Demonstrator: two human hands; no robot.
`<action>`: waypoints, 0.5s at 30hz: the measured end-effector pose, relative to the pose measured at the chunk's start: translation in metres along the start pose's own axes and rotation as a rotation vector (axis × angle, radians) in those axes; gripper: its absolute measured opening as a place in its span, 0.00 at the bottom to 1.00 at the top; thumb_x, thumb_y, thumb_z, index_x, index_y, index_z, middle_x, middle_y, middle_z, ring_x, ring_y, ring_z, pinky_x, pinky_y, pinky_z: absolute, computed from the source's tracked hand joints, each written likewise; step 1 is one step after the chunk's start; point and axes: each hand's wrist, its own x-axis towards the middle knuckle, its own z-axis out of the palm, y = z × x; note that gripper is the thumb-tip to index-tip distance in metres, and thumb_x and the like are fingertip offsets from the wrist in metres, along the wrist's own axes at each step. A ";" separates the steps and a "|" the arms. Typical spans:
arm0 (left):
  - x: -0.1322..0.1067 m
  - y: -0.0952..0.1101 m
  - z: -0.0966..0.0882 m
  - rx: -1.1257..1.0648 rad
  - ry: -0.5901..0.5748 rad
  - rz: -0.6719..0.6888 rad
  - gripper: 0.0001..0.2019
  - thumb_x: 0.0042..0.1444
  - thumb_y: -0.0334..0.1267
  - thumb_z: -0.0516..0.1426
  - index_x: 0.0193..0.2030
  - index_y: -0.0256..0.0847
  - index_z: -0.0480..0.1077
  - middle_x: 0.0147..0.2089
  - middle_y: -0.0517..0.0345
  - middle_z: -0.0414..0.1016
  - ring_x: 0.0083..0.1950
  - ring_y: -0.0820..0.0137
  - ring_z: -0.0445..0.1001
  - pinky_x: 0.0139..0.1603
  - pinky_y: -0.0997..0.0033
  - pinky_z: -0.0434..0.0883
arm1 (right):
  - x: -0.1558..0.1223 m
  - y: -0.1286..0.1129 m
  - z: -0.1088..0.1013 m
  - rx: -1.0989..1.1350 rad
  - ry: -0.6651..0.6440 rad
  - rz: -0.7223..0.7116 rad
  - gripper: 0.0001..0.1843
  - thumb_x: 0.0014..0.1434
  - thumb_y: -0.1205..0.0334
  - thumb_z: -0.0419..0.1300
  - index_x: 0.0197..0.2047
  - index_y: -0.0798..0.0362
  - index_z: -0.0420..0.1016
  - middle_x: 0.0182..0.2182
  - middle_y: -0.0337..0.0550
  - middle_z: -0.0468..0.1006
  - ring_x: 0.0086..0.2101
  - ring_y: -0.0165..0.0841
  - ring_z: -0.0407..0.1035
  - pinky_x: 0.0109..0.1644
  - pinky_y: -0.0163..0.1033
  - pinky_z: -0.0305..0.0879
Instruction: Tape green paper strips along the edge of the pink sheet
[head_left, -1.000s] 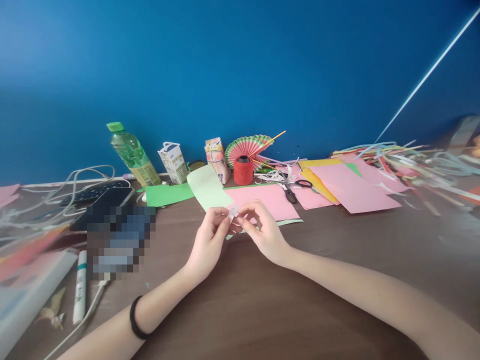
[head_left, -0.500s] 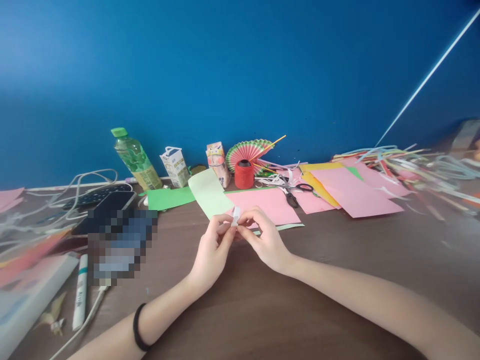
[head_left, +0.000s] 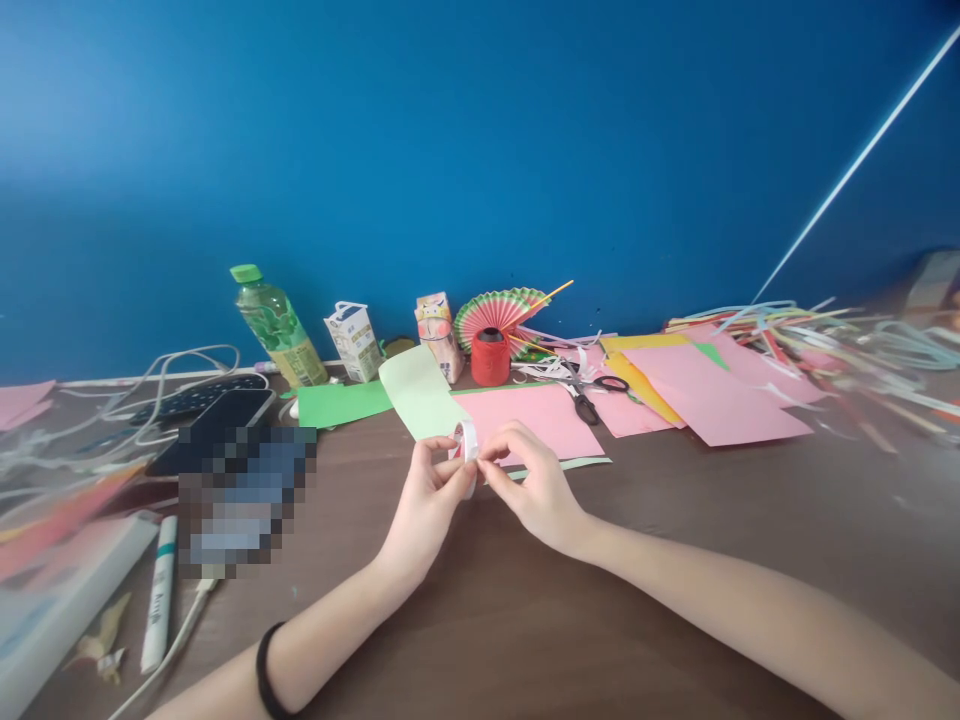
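- Works above the table (head_left: 487, 620), near the pink sheet (head_left: 544, 415).
- Grips with the left hand (head_left: 420, 500); pinches with the right hand (head_left: 546, 495), cannot tell on what.
- Holds a white ring (head_left: 470, 440), likely tape, in the left grip.
- Shows no strip pulled free; seems early, with peeling probably left.

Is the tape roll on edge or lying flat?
On edge: the white tape roll shows as a narrow, upright ring in the left hand.

The marker (head_left: 159, 595) bears letters starting with "Ar", the rest unclear; beyond the marker, print on the bottle (head_left: 279, 335) and white carton (head_left: 354, 345) is unreadable.
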 end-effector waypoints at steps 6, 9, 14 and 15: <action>-0.001 0.008 0.000 0.086 -0.027 -0.034 0.10 0.51 0.43 0.55 0.35 0.38 0.63 0.25 0.63 0.70 0.28 0.75 0.67 0.33 0.74 0.62 | -0.001 -0.001 0.001 -0.031 0.011 -0.011 0.07 0.53 0.73 0.54 0.28 0.52 0.63 0.29 0.39 0.67 0.32 0.29 0.65 0.36 0.35 0.64; -0.002 0.008 0.000 0.149 -0.009 0.004 0.10 0.52 0.44 0.54 0.31 0.39 0.61 0.23 0.64 0.66 0.26 0.75 0.64 0.29 0.75 0.60 | -0.002 -0.001 0.001 -0.051 0.004 -0.024 0.07 0.55 0.71 0.54 0.28 0.52 0.62 0.28 0.39 0.66 0.31 0.29 0.65 0.35 0.36 0.64; -0.002 0.002 -0.005 0.308 -0.013 0.093 0.11 0.54 0.46 0.51 0.29 0.41 0.57 0.20 0.68 0.60 0.22 0.77 0.57 0.27 0.76 0.55 | -0.004 0.000 0.002 -0.110 -0.005 -0.067 0.06 0.56 0.70 0.53 0.29 0.52 0.63 0.29 0.40 0.67 0.31 0.30 0.65 0.34 0.37 0.64; -0.002 0.001 -0.005 0.339 -0.015 0.113 0.11 0.55 0.45 0.50 0.29 0.41 0.56 0.19 0.69 0.59 0.22 0.77 0.56 0.26 0.77 0.54 | -0.005 0.000 0.002 -0.123 -0.005 -0.073 0.06 0.56 0.70 0.53 0.29 0.51 0.63 0.29 0.40 0.68 0.31 0.31 0.65 0.35 0.38 0.64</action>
